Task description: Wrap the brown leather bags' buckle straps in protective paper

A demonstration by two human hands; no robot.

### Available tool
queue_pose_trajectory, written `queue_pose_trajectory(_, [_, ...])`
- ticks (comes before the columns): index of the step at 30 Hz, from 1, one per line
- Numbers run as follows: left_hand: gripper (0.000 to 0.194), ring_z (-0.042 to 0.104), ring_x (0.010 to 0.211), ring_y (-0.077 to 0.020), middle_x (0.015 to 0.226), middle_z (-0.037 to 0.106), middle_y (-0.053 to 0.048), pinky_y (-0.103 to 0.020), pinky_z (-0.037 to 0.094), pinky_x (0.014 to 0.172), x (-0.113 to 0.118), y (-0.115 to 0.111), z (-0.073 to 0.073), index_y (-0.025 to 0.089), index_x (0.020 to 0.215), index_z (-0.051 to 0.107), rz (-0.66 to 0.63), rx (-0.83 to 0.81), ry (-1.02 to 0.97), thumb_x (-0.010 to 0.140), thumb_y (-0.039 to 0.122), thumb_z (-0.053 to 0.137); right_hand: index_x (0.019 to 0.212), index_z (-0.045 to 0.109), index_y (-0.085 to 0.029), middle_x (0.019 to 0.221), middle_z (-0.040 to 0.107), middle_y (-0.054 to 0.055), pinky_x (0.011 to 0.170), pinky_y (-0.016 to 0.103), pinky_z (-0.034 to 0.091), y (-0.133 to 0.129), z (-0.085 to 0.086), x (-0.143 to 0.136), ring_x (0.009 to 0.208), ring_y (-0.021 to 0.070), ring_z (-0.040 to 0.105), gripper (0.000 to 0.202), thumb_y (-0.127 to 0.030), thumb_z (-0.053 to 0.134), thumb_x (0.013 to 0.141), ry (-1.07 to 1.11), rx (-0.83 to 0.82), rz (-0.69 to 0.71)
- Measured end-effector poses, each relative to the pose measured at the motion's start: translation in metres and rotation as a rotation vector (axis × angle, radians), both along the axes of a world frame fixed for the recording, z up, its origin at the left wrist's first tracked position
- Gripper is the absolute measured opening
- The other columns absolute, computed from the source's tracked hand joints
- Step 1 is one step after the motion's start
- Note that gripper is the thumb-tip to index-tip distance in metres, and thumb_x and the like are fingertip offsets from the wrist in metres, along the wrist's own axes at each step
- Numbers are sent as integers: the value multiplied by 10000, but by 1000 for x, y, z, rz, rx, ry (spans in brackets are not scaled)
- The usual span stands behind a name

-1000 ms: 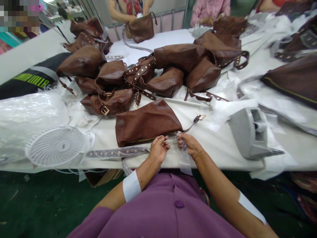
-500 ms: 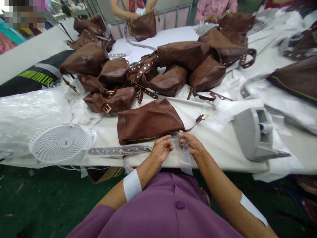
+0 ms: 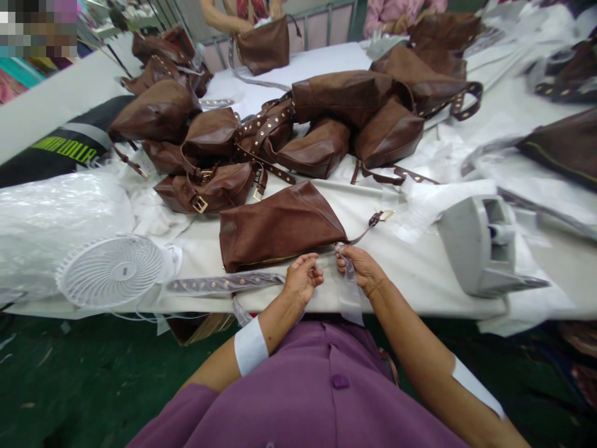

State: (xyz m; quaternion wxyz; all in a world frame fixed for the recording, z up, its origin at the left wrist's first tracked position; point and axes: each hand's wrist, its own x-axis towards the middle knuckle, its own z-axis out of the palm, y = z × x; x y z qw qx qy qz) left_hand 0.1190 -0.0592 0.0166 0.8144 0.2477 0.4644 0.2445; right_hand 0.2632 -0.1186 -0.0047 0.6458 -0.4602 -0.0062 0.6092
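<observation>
A brown bag [image 3: 280, 227] lies on its side on the white table, its zipper edge toward me. At its lower right corner my right hand [image 3: 358, 269] pinches a clear plastic strip [image 3: 352, 298] that hangs down to the table edge. Just left of it, my left hand [image 3: 304, 277] is closed with curled fingers near the bag's lower edge; whether it holds something thin is too small to tell. A studded strap [image 3: 224, 284] wrapped in plastic runs left from beside my left hand. A thin strap with a gold buckle [image 3: 386, 216] extends from the bag's right end.
A white fan [image 3: 116, 270] stands at the left beside clear plastic sheeting [image 3: 60, 211]. A grey tape dispenser [image 3: 480, 246] is at the right. Several brown bags [image 3: 345, 96] are piled behind. Across the table, a person's arms [image 3: 226, 18] reach to another bag [image 3: 265, 46].
The view has shifted slightly. Both hands keep nearly the same place and pose, and the bag lies as before.
</observation>
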Motion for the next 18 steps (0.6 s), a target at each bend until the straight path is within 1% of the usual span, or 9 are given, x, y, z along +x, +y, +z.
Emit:
queue_pose_trajectory(2, [277, 439, 431, -52, 601, 451, 59, -176, 322, 396, 0, -1, 0, 154, 893, 585, 29, 21, 27, 624, 151, 650, 754, 568, -119, 583, 531, -20, 341, 151, 362, 0, 1, 0, 397, 47, 444, 62, -118, 603, 703, -2, -1, 2])
queue_pose_trajectory(4, [271, 406, 437, -39, 628, 465, 53, -176, 316, 399, 0, -1, 0, 146, 885, 604, 72, 57, 62, 621, 161, 664, 751, 567, -121, 581, 532, -19, 337, 150, 355, -1, 2, 0, 396, 48, 442, 63, -120, 605, 701, -1, -2, 3])
queue_pose_trajectory(7, [239, 448, 498, -47, 750, 558, 11, -191, 368, 440, 1, -2, -2, 145, 852, 607, 118, 98, 89, 627, 193, 673, 747, 564, -130, 572, 529, -22, 339, 150, 352, -1, 3, -1, 396, 49, 439, 71, -127, 613, 695, 4, -5, 1])
queue_pose_trajectory(10, [212, 470, 528, -54, 802, 603, -20, -189, 378, 463, 1, -2, -4, 143, 822, 589, 93, 120, 95, 645, 227, 670, 744, 560, -135, 572, 526, -23, 345, 153, 358, -1, 3, -1, 398, 50, 439, 80, -132, 621, 691, 9, -2, 2])
queue_pose_trajectory(13, [223, 459, 516, -52, 746, 603, -16, -177, 357, 457, 1, -2, -6, 142, 821, 575, 68, 167, 113, 654, 252, 675, 735, 552, -135, 577, 524, -22, 346, 154, 359, -1, 2, 0, 396, 49, 440, 100, -132, 635, 679, 2, 2, 3])
queue_pose_trajectory(18, [209, 456, 481, -54, 683, 603, -13, -178, 360, 451, 1, -2, -7, 141, 825, 547, 19, 238, 155, 688, 267, 643, 719, 553, -132, 569, 521, -22, 343, 147, 354, 0, 4, 0, 394, 47, 439, 88, -127, 630, 676, -1, -9, 0])
